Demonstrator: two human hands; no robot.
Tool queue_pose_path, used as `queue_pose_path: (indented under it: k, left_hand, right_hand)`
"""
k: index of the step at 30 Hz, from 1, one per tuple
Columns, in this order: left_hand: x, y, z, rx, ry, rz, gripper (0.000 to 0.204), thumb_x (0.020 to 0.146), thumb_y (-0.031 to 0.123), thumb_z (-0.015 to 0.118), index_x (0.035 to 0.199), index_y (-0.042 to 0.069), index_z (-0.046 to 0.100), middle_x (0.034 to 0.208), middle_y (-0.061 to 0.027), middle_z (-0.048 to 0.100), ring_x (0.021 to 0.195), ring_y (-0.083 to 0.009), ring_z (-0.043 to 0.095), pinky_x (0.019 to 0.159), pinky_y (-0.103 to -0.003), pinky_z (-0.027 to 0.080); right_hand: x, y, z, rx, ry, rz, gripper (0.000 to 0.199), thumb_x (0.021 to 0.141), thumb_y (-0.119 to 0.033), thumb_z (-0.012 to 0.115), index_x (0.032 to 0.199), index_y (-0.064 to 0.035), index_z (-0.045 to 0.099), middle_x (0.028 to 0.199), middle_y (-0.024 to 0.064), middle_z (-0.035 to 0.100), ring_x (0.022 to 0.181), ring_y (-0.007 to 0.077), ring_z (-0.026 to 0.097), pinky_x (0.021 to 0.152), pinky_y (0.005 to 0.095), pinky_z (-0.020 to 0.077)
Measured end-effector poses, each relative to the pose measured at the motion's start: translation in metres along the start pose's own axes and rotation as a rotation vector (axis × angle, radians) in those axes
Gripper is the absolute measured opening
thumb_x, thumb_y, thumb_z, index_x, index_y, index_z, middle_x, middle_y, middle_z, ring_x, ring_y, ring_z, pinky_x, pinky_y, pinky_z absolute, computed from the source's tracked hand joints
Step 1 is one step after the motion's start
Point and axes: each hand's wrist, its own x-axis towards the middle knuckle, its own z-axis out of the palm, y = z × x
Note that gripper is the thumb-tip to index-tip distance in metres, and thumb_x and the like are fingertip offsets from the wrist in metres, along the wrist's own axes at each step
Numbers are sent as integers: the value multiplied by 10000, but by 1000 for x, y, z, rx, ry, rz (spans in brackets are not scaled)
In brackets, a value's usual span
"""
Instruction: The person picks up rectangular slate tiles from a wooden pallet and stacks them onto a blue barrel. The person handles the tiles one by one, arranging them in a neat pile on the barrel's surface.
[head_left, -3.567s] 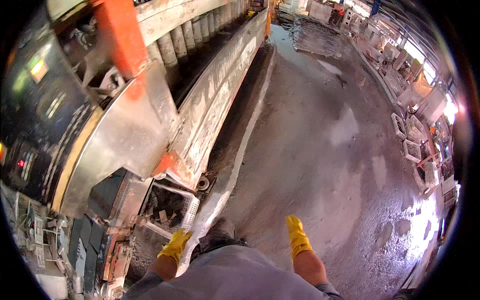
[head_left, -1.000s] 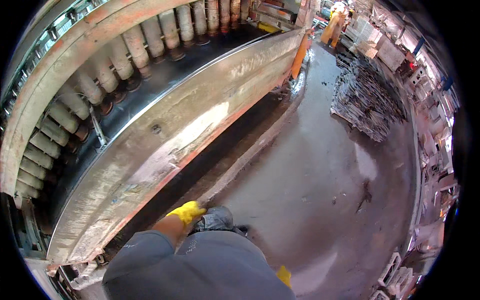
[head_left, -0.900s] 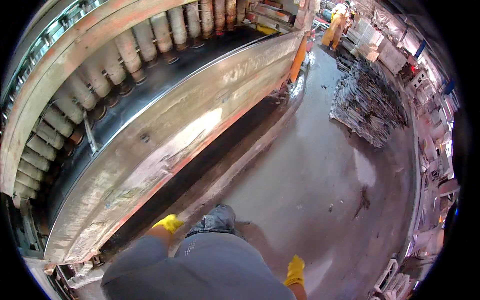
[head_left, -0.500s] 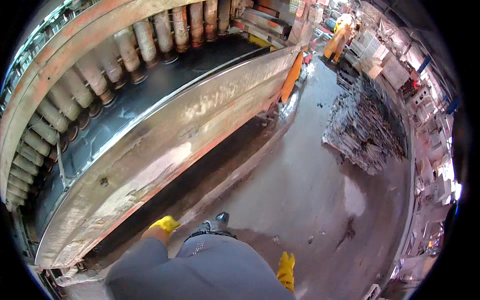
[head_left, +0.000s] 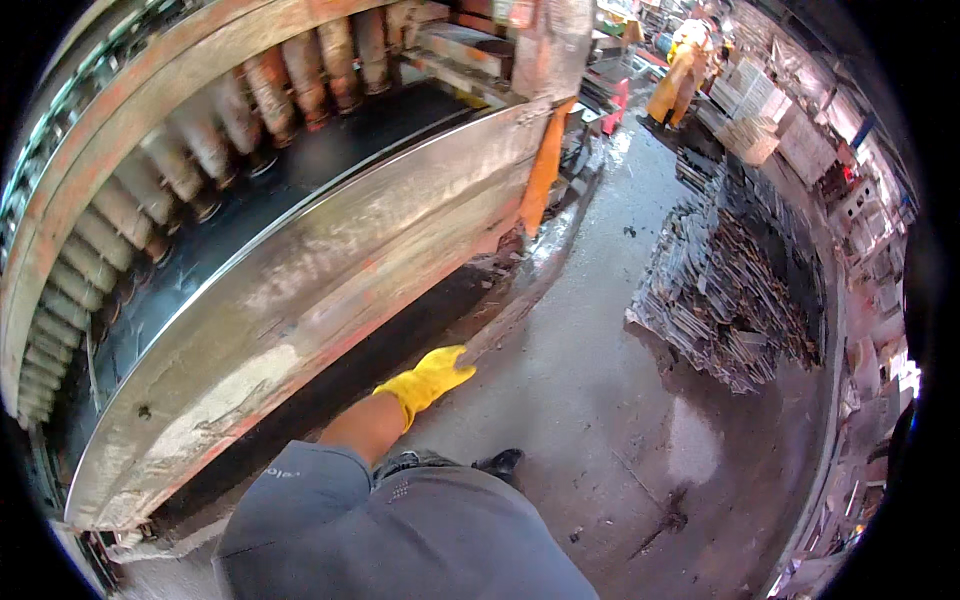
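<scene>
My left hand, in a yellow glove, reaches forward over the wet floor beside a long machine. Its fingers are loosely bent and apart, with nothing seen between them. The closest thing to it is the machine's long, pale side panel, stained with orange, and the hand does not touch it. Behind that panel lies a dark, wet bed under a row of worn cylinders. My right hand is out of the picture.
A heap of thin, grey, slab-like strips lies on the wet floor to the right. Far ahead stands another person in an orange apron, near pale stacked blocks. An orange flap hangs at the machine's far end.
My left hand has swung forward and to the right, away from my body. My right hand has left the view. The machine's far end and the heap look nearer, and my foot has shifted.
</scene>
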Motion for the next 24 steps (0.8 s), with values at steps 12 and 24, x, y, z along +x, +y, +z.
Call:
queue_pose_path:
  k: [12, 24]
  left_hand:
    - [-37, 6, 11, 25, -394, -1194, 517, 981, 433, 656, 1398, 129, 697, 1364, -208, 699, 1308, -374, 639, 1076, -457, 505]
    - [493, 109, 3, -131, -121, -269, 551, 978, 459, 645, 1288, 7, 704, 1195, -296, 726, 1167, -466, 670, 1005, -506, 497]
  right_hand:
    - [203, -463, 148, 91, -40, -516, 826, 1047, -310, 699, 1660, 29, 262, 1547, 281, 530, 1318, 373, 605, 1114, 472, 502]
    - [218, -610, 310, 73, -210, -277, 842, 1037, -333, 727, 1674, -64, 245, 1253, 141, 635, 998, 249, 648, 801, 385, 537]
